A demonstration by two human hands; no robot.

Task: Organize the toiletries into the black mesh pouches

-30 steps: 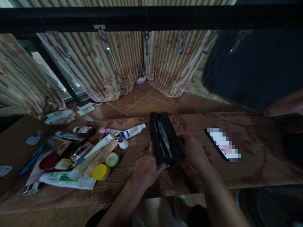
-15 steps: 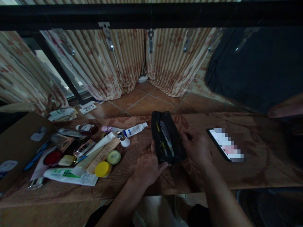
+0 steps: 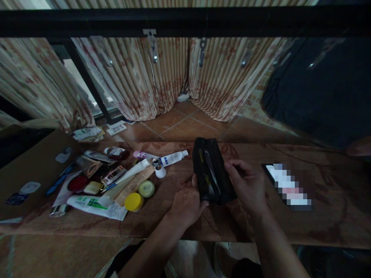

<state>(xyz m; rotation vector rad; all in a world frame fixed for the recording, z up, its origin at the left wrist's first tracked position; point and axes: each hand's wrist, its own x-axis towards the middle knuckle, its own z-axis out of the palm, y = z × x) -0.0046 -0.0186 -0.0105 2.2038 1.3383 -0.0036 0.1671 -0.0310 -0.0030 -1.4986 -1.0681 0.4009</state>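
An unzipped black pouch (image 3: 227, 189) lies on the cloth-covered bench, its long slit gaping and some light and yellow bits showing inside. My left hand (image 3: 187, 202) grips the pouch's near left corner, thumb along the near end and fingers on the left side. Against the right side of the pouch, my right hand (image 3: 249, 183) has its fingers bent and closed at the edge; its fingertips are partly hidden. Left of the pouch lie a white-and-blue tube (image 3: 175, 157), a small white bottle with a silver top (image 3: 159, 170), a yellow-lidded jar (image 3: 133, 202) and a pale green jar (image 3: 146, 188).
A phone (image 3: 285, 185) lies right of my right hand. More toiletries, including a white-and-green tube (image 3: 95, 204) and a red round case (image 3: 77, 184), crowd beside a cardboard box (image 3: 43, 166) at left. Another person's hand (image 3: 359, 146) shows at the right edge.
The view has shifted, so everything sits further right in the picture, except the shifted person at the edge. My right hand's fingers have lifted and straightened a little beside the pouch; my left keeps its grip.
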